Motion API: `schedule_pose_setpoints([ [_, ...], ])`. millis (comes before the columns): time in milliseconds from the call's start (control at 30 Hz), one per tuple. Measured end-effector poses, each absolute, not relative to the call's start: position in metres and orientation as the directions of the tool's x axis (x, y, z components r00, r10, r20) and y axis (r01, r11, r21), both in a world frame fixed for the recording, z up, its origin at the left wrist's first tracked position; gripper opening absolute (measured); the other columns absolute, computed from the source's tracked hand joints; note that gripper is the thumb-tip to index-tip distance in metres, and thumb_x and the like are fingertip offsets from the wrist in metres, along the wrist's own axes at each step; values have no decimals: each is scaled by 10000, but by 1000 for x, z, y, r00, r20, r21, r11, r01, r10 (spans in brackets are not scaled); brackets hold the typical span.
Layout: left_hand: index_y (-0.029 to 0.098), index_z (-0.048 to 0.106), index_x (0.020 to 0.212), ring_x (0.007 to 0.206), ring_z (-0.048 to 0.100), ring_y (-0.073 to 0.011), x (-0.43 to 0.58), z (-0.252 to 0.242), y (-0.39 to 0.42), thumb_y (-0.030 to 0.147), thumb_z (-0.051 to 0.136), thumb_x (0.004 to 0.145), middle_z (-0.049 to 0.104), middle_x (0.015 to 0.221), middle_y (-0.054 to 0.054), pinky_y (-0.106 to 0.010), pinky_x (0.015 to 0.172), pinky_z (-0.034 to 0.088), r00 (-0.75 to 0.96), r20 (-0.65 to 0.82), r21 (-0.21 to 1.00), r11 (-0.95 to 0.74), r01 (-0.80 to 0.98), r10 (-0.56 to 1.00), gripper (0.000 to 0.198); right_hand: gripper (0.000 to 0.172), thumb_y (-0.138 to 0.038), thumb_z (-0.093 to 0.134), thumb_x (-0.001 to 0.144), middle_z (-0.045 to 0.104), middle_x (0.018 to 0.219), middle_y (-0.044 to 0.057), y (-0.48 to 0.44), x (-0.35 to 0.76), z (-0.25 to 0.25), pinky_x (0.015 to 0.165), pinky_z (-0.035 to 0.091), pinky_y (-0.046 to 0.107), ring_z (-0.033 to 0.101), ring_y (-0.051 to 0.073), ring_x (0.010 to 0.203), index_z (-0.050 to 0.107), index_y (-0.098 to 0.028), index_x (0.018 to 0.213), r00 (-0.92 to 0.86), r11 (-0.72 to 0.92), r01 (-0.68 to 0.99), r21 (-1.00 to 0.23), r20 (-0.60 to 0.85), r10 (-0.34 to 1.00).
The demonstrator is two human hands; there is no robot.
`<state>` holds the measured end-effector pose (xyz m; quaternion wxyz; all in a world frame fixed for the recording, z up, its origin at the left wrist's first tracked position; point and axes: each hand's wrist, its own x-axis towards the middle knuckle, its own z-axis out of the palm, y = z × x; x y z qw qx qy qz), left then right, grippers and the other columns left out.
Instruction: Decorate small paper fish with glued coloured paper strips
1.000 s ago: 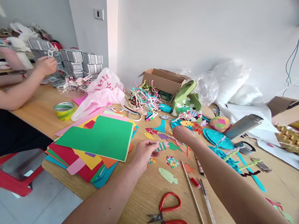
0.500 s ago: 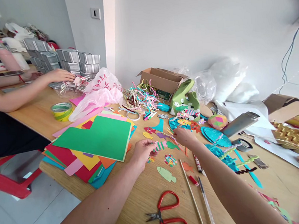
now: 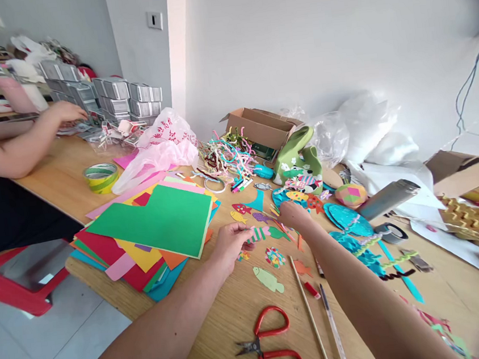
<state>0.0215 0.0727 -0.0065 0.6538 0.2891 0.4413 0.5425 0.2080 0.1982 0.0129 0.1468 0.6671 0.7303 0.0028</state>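
My left hand (image 3: 229, 243) rests on the wooden table (image 3: 237, 317) with its fingers pinched on a striped green and pink paper fish (image 3: 259, 234). My right hand (image 3: 293, 215) reaches over a scatter of small coloured paper cut-outs (image 3: 273, 257); its fingers are curled down among them and what they hold is hidden. A pale green paper fish (image 3: 268, 280) lies just in front of my left hand. Left of that hand lies a stack of coloured paper sheets (image 3: 151, 234) with a green sheet on top.
Red-handled scissors (image 3: 269, 345), a wooden stick (image 3: 312, 320) and a pen (image 3: 334, 329) lie near the front edge. A green rabbit figure (image 3: 297, 162), open cardboard box (image 3: 260, 129), pink plastic bag (image 3: 155, 151) and tape roll (image 3: 102, 178) stand further back. Another person's arm (image 3: 17, 146) works at the far left.
My hands have barely moved over the cut-outs. The other person's hand at the far left dropped from raised to the table, reached right, then drew back left.
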Motion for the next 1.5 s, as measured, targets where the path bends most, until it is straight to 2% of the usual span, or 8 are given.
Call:
schedule_pose_setpoints([
  [233,113,668,731,477,563,-92,21,-4,72,230,707,646,648,639,-27,-210,489,458,22,-276,858,256,-446,961,150,272,-316,552,831,691,995,182,190,210,14,698,479,311,669,279,912,693,-130,970,-64,91,983,157,-168,984],
  [467,118,672,735,472,571,-93,21,-6,72,256,751,624,657,639,-27,-203,478,460,20,-277,848,254,-465,961,193,172,-220,529,787,709,874,102,179,214,20,639,417,253,660,218,805,694,-171,788,-106,106,994,42,-3,994],
  [667,123,650,692,486,603,-116,21,-9,75,232,792,593,677,656,-38,-242,517,506,-21,-307,825,255,-504,952,205,233,-275,472,821,703,972,87,157,216,36,691,433,257,638,189,790,675,-166,857,-112,144,982,-122,238,965],
  [733,122,646,686,502,612,-121,22,-10,76,208,794,589,676,653,-37,-254,540,520,-44,-310,815,241,-528,950,196,245,-314,473,814,709,884,79,141,211,39,668,442,254,632,179,730,669,-167,822,-116,176,964,-202,279,953],
  [833,116,639,685,530,617,-121,23,-10,77,157,755,621,668,634,-38,-258,574,527,-69,-296,809,211,-548,953,139,231,-363,524,756,689,700,53,108,195,39,585,423,257,610,174,612,654,-178,710,-104,235,860,-453,295,950],
  [900,110,643,707,547,624,-124,23,-10,76,148,729,647,677,648,-51,-262,592,528,-73,-274,819,193,-541,959,111,192,-330,523,741,682,671,36,89,181,36,575,413,252,606,165,589,648,-192,695,-103,228,834,-502,264,959],
  [1067,105,643,736,573,646,-144,22,-9,74,162,723,655,693,683,-71,-282,619,529,-71,-228,831,156,-533,971,128,147,-280,521,744,687,689,20,65,156,30,592,399,249,618,163,617,620,-204,667,-84,183,869,-460,227,970],
  [1500,123,631,717,581,626,-143,22,-12,75,156,811,505,682,662,-54,-248,572,475,-110,-243,831,148,-536,964,280,159,-247,513,804,687,811,47,56,137,31,574,364,254,624,176,704,631,-201,709,-34,101,956,-275,238,971],
])
